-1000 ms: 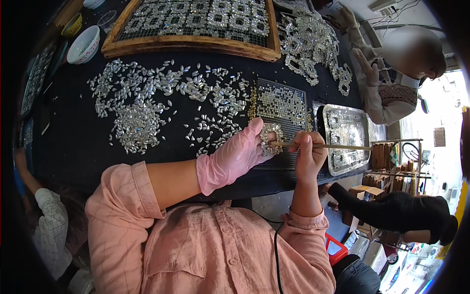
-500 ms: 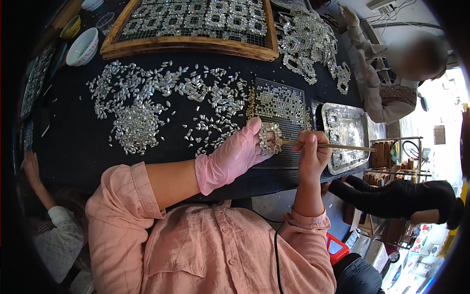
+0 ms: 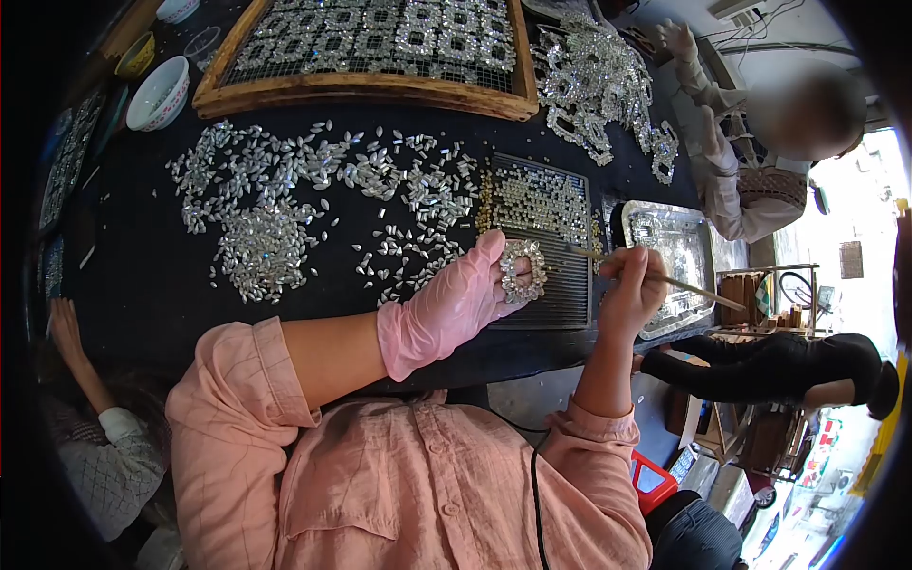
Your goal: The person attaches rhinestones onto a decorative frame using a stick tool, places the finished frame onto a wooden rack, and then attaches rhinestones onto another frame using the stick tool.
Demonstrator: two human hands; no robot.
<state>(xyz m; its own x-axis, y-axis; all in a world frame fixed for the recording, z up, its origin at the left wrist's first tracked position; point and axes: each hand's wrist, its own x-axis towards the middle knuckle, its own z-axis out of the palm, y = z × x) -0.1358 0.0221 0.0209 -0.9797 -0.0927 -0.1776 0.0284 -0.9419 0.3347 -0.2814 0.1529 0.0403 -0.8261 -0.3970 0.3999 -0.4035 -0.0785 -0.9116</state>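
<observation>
My left hand point(image 3: 442, 309), in a pink glove, grips an oval rhinestone-covered ornament point(image 3: 521, 249) with an open middle. The bare right hand point(image 3: 631, 293) pinches a thin wooden stick point(image 3: 698, 290), whose far end points left over a dark ridged tray point(image 3: 556, 309). A gap lies between that end and the ornament. Rows of small round stones point(image 3: 541, 204) fill the upper part of the ridged tray. Left of it, silvery loose stones point(image 3: 261, 252) are spread across the dark table point(image 3: 133, 256).
Finished-looking sparkling pieces fill a wooden mesh frame point(image 3: 366, 93) at the back, with more in a heap point(image 3: 594, 81) beside it. A metal tray point(image 3: 679, 309) sits at right, a white bowl point(image 3: 159, 95) at left. Other people are at the right and left edges.
My right hand has moved right, drawing the stick's end away from the ornament and tilting it. The left hand and the ornament have barely moved.
</observation>
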